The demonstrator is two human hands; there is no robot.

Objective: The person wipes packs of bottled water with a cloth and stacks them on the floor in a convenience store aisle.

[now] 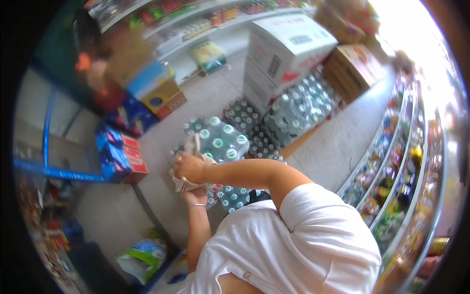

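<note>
A pale beige cloth (194,144) with some printing is bunched up in front of me, over the left edge of a shrink-wrapped pack of bottles (217,142) with green-marked white caps. My right hand (191,168), wearing a ring, grips the cloth from above. Just below it, my left hand (195,196), with a bracelet at the wrist, holds the cloth's lower part; its fingers are largely hidden under the fabric. Another pack of capped bottles (233,198) shows beneath my right forearm, close to my body.
More wrapped bottles (303,104) stand beside tall white cartons (271,62) and a brown carton (352,71). Blue-and-red boxes (121,156) sit at left by a blue metal frame (73,174). Stocked shelves (391,165) line the right. A plastic bag (145,257) lies lower left.
</note>
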